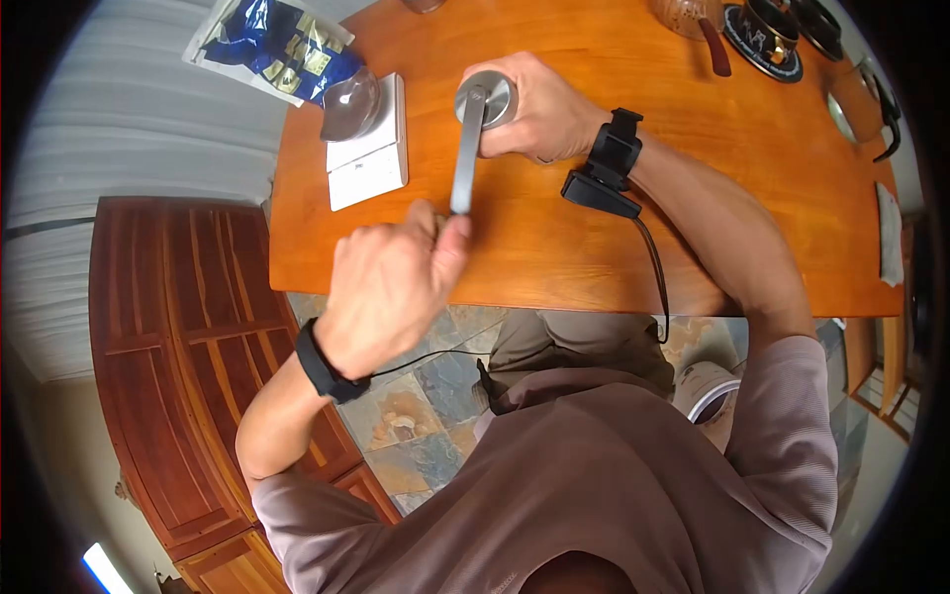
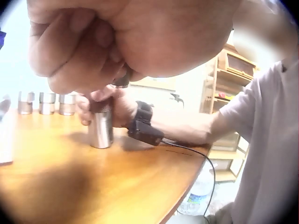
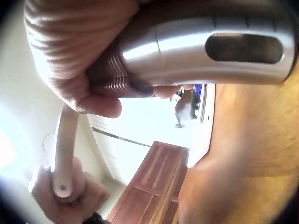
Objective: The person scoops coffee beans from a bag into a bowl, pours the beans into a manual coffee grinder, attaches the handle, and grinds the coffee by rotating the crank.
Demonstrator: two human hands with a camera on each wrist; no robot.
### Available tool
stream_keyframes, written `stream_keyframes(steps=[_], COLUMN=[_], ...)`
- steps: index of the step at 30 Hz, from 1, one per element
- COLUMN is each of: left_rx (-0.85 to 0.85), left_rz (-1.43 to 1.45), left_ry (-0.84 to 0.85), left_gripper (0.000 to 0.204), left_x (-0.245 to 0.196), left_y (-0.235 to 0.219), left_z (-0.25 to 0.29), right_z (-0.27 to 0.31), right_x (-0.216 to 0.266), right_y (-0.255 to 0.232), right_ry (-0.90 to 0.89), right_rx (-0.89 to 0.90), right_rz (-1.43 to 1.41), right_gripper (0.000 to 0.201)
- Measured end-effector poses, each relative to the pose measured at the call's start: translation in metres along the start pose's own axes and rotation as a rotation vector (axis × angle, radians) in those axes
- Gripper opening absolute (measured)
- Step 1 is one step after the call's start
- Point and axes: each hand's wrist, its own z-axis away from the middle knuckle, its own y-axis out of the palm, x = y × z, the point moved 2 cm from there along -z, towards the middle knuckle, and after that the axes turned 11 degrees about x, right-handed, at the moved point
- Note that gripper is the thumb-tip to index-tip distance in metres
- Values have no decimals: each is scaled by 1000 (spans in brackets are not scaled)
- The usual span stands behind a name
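A silver hand coffee grinder (image 2: 101, 130) stands upright on the wooden table. My right hand (image 1: 549, 109) grips its upper body, fingers and thumb wrapped round the dark ribbed band (image 3: 117, 77) below the lid. From the lid a flat metal crank (image 1: 465, 163) points toward the table's near edge. At its outer end, my left hand (image 1: 391, 272) holds the knob, which is mostly hidden inside the curled fingers. A slotted window (image 3: 244, 48) shows in the lower body in the right wrist view.
Left of the grinder, a clear bowl (image 1: 351, 104) sits on a white scale (image 1: 366, 183), beside a bag of blue packets (image 1: 282, 54). At the far right are a dark cup (image 1: 767, 35) on a saucer and a glass pot (image 1: 853, 104). Several metal canisters (image 2: 46, 103) line the table.
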Motion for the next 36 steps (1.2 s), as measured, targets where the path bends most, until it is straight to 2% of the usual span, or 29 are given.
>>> stream_keyframes(steps=[3, 6, 7, 10, 14, 16, 17, 20, 22, 23, 25, 26, 28, 29, 30, 31, 32, 34, 35, 36], left_rx=[51, -9, 4, 6, 4, -46, -47, -94, -207, -207, 31, 29, -151, -153, 152, 455, 451, -320, -323, -213], left_rz=[206, 264, 284, 310, 309, 239, 242, 176, 110, 115, 2, 4, -271, -271, -274, -266, -266, -388, -386, -272], left_ry=[-189, -217, -280, -287, -190, 45, 44, 63, 419, 422, 131, 131, 447, 443, 176, -96, -101, 286, 275, 265], left_gripper=[51, 52, 51, 56, 60, 62, 62, 56, 55, 55, 40, 40, 45, 45, 45, 45, 45, 42, 42, 35], left_x=[20, 37, 40, 65, 94, 99, 100, 83, 49, 28, -9, -15, -32, -60, -99, -117, -107, -81, -81, -82], left_y=[-4, -7, -10, -12, -13, -18, -21, -38, -54, -65, -79, -78, -78, -91, -113, -122, -97, -34, -29, -24], left_z=[-8, -19, -25, -47, -86, -108, -121, -159, -175, -179, -182, -179, -166, -157, -148, -134, -121, -89, -73, -56], right_z=[4, 5, 5, 4, 6, 5, 4, 3, 4, 6, 8, 8, 10, 10, 10, 10, 10, 11, 11, 11], right_x=[3, 2, 2, 4, 8, 8, 8, 15, 5, 0, 3, 4, 11, 13, 13, 12, 10, 6, 4, 3], right_y=[-4, -6, -6, -4, -3, 2, 4, 5, 4, 4, 2, 1, 4, 5, 4, 3, 2, -2, -3, -5], right_ry=[89, 131, 124, 93, 91, 94, 93, 58, 99, 136, 115, 85, 27, -34, -35, -25, -19, -3, 6, 17], right_rx=[-11, -17, -20, -9, -24, 9, 38, 101, 112, 121, 101, 81, 90, 99, 104, 111, 115, 135, 147, 152], right_rz=[29, -18, -12, 24, 56, 51, 51, 117, 73, 33, 23, 11, 113, 216, 215, 177, 146, 74, 40, 7], right_gripper=[17, 16, 16, 16, 18, 18, 18, 20, 21, 23, 23, 24, 24, 24, 24, 23, 22, 22, 21, 21])
